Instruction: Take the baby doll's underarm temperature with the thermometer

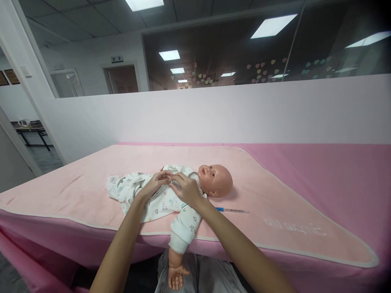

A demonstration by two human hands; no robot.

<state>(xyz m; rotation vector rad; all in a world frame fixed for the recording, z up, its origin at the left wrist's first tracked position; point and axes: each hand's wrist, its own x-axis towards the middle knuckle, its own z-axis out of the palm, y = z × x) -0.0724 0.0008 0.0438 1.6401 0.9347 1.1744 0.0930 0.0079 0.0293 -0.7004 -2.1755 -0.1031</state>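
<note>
A baby doll [216, 180] lies on its back, head to the right, dressed in a white patterned baby outfit [166, 199]. My left hand [157, 183] is on the front of the outfit at the chest, fingers bent and closed on the cloth. Close beside it, my right hand [187, 189] also has its fingers bent down onto the chest cloth, and the two sets of fingertips nearly meet. What exactly lies between the fingertips is hidden. One doll arm [176, 266] hangs over the near edge. Right of that sleeve lies a thin blue-ended thermometer [232, 210].
A peach mat [284, 203] with a pale border covers much of the pink tablecloth [342, 179]. Behind the table stands a low white wall [232, 114] with glass above. My lap is under the near edge.
</note>
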